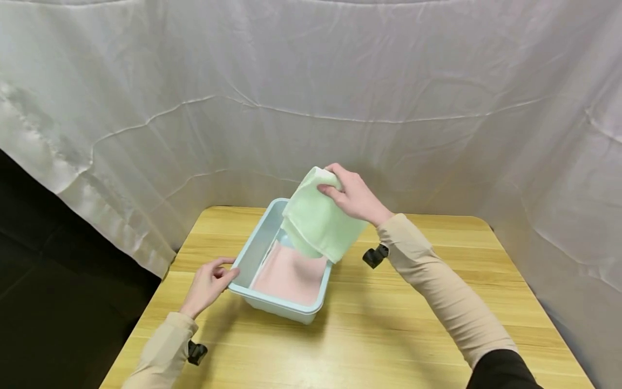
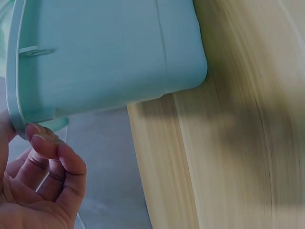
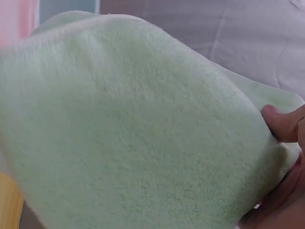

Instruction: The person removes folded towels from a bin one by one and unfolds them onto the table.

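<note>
Wooden table [image 1: 413,324], blue basin [image 1: 279,309] on it, green cloth [image 1: 318,224] above.
The head view shows pink cloth [image 1: 291,275] inside, unseen in the left wrist view; the green cloth hangs from the pinching right hand [image 1: 357,197], apart from the left hand [image 1: 209,285] pinching the basin's rim [image 2: 12,81].

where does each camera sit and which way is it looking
Head: worn on the head, looking forward and down at the blue bin, pink cloth and green cloth; shows the left hand, right hand and both sleeves.
Left wrist: on that wrist, facing the bin's outer wall and the table; shows left fingers at the rim.
Right wrist: on that wrist, close on the green cloth; shows part of the right hand.
Shared: head and right wrist both show the green cloth.
</note>
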A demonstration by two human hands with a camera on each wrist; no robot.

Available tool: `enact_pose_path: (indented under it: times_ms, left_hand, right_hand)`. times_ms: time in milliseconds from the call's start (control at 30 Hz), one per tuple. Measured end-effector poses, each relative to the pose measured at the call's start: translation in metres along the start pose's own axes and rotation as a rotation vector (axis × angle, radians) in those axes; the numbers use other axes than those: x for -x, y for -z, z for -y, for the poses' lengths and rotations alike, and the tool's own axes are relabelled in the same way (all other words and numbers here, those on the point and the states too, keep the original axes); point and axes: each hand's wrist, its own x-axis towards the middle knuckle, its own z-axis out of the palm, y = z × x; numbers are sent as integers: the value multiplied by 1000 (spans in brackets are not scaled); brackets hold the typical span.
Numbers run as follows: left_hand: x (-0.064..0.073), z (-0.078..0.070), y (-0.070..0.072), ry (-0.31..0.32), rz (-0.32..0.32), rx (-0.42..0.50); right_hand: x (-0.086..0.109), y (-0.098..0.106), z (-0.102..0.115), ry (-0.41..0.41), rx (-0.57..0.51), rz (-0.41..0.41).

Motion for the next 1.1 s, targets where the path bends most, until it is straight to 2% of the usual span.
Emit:
enact_pose_path:
  times_ms: [167,300,500,700,933,1100]
  left_hand:
    - [-1,10,14,-8,-17,-32]
    - [-2,16,27,-14,-36,-39]
    - [-3,24,44,-34,-99,-65]
    - [-3,39,59,-11,-156,-133]
    - [-3,56,75,10,-233,-148]
    - [-3,66,87,43,-288,-153]
  right_hand:
    - [-1,14,1,-59,-97,-29]
    - [0,23,0,-93,-230,-37]
    - [6,30,-7,-162,-423,-12]
    - [13,31,-18,-234,-604,8]
    - [22,29,-35,-321,-826,48]
    - [31,18,-49,-387,-911,59]
